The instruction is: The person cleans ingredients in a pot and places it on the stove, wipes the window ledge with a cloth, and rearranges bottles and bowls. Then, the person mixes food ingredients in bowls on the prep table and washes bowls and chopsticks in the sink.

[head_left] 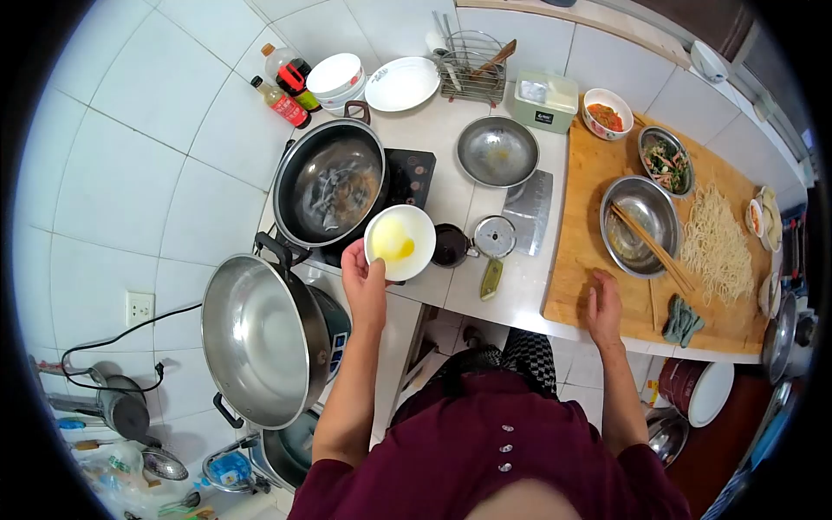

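White bowl (423,232) in the left hand (367,286), at the near-right rim of the dark pot (348,140); whether it overhangs the rim, cannot tell. Grip: thumb on the bowl's near side, fingers mostly hidden beneath. Yellow contents (393,243) inside, spread over the bottom.

Dark pot sits on a black cooktop (411,170); glossy patch at the bottom, blurred by reflections.

Just right of the pot: dark cup (450,246), then a perforated metal disc (495,236) and a broad blade (530,208) lying flat. Also right of the pot, slightly farther back, shallow metal bowl (497,154).

Near-left of the pot: wide steel pan (251,342).

Behind the pot: bottles (282,106), stacked white bowls (334,76), white plate (402,84).

Well right of the pot: wooden board (570,277). Right hand (604,308) at the board's near edge, fingers loosely curled, nothing seen in it; contact with the board, cannot tell. On the board: steel bowl (631,227) with chopsticks (659,249) across it, pale noodles (718,247), dark cloth (683,322).
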Available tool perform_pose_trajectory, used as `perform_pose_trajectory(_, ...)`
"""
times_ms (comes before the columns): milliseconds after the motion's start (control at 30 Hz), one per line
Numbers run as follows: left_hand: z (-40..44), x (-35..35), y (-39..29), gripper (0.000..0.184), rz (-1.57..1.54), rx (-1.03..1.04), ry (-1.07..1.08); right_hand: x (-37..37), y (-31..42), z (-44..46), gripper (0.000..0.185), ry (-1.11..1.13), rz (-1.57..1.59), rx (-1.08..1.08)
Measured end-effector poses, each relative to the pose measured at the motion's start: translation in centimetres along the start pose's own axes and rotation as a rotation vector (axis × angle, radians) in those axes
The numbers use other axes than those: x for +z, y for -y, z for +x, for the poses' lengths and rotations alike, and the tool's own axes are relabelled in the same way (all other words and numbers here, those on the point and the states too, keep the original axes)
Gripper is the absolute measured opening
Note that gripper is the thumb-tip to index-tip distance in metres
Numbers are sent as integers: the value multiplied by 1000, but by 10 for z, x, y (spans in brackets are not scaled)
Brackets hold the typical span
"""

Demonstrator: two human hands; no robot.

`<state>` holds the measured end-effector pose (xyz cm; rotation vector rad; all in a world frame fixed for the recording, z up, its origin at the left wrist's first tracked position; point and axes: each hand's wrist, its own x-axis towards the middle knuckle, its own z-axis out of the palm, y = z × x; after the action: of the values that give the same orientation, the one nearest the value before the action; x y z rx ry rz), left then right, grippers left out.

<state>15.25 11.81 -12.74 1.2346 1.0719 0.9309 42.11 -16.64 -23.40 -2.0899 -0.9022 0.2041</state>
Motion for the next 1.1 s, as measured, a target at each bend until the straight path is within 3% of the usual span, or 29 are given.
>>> perform_pose_trajectory(33, 4, 2, -1, 36, 21, 30, 7, -1, -2, -3, 27, -75, -147, -152)
perform_pose_trajectory(100, 9, 7, -4, 37, 36, 51, -4, 1, 0, -8, 31, -79, -71, -99)
perform_pose_trajectory(267, 26, 11, 3, 39, 218, 218, 29, 10, -6, -12, 26, -120, -229, -141)
perform_pose_trajectory(700, 36, 29, 13, 44, 382, 354, 76, 8, -6, -12, 22, -179, -212, -128)
perform_pose_trajectory(1100, 29, 41, 1, 49, 705, 670, 71, 7, -7, -14, 21, -177, -194, -116)
